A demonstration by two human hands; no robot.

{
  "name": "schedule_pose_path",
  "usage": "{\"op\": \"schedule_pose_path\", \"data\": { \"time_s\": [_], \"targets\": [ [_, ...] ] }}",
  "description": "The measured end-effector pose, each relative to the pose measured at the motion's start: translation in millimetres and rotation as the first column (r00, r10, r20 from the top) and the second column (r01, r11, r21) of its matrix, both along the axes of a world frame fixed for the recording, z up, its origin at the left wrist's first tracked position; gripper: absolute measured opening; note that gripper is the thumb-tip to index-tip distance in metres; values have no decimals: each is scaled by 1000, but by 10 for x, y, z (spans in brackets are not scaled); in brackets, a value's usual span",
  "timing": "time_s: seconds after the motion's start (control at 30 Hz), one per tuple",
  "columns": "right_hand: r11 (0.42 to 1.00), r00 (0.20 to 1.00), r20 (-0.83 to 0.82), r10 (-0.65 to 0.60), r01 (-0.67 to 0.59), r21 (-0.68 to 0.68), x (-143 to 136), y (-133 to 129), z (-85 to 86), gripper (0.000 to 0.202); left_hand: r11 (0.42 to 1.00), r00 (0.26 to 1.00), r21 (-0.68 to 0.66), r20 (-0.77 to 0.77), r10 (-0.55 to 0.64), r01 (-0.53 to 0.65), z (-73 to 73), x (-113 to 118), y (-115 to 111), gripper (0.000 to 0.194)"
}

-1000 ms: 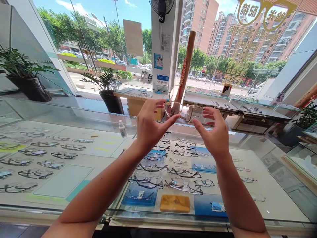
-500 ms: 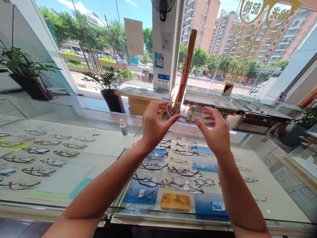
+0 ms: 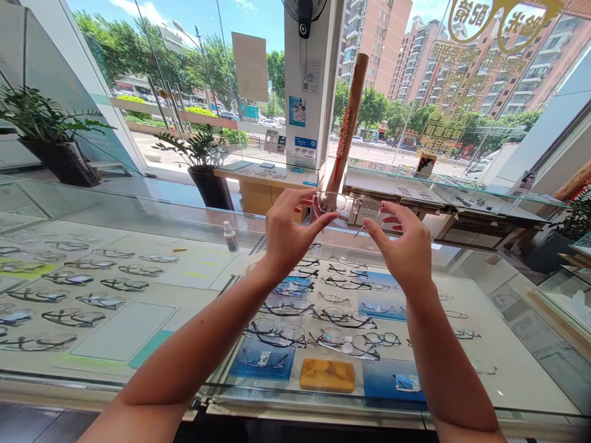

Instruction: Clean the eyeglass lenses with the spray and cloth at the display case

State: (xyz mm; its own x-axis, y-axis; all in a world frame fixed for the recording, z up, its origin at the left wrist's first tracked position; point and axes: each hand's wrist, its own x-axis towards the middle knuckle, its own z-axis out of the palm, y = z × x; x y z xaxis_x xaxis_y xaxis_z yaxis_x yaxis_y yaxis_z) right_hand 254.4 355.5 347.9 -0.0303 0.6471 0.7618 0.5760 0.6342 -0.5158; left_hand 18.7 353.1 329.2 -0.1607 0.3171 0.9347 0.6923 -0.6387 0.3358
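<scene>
Two bare forearms reach forward over a glass counter (image 3: pixel 305 413), and a pair of glasses (image 3: pixel 364 204) is held up above its far side, lenses upright, roughly level between the hands. The left hand (image 3: pixel 293 224) pinches one end of the glasses with fingers near the hinge and thumb stretched in under the lens; the right hand (image 3: pixel 401 237) does the same at the other end, its thumb near the lower rim. Both grips are narrow and light, though whether each thumb tip presses the rim I cannot tell. The step in hand looks like holding the glasses out at both ends; any move from here would call for even, gentle fingertip pressure, since so thin a rim could twist or smudge. The rim is fine and pale, the lenses clear and rounded; small marks show at the right lens, on it or behind it, I cannot say which. Below, under smooth, reflective glass, lie rows of frames (image 3: pixel 341 318), many dark and slender, some on flat blue panels (image 3: pixel 281 372). A glossy amber case (image 3: pixel 327 375), oblong with rounded corners, lies near the front edge, and a small white bottle (image 3: pixel 229 237) stands beyond the left forearm
</scene>
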Motion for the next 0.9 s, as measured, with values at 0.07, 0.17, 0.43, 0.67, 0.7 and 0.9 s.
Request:
{"op": "schedule_pose_path", "data": {
  "time_s": [0.07,0.17,0.43,0.67,0.7,0.9],
  "targets": [
    [1000,1000,12,-2,2,-10,3,2,1,46,1000,1000,2,-2,2,-2,2,-4,-3,52],
    [999,1000,23,-1,2,-34,5,6,3,48,1000,1000,11,-14,17,-17,9,-6,-14,52],
    [999,999,53,7,-4,-51,19,39,-24,51,998,997,38,-50,50,-48,25,3,-36,50],
    [998,997,82,5,1,-70,7,88,-46,50,995,993,58,-79,83,-79,4,0,-15,49],
    [997,997,82,3,3,-78,6,87,-44,51,995,993,56,-80,82,-78,3,-1,-15,49],
    [996,997,72,5,2,-91,12,65,-27,53,996,995,62,-75,73,-69,5,0,-16,50]
  ]
}}
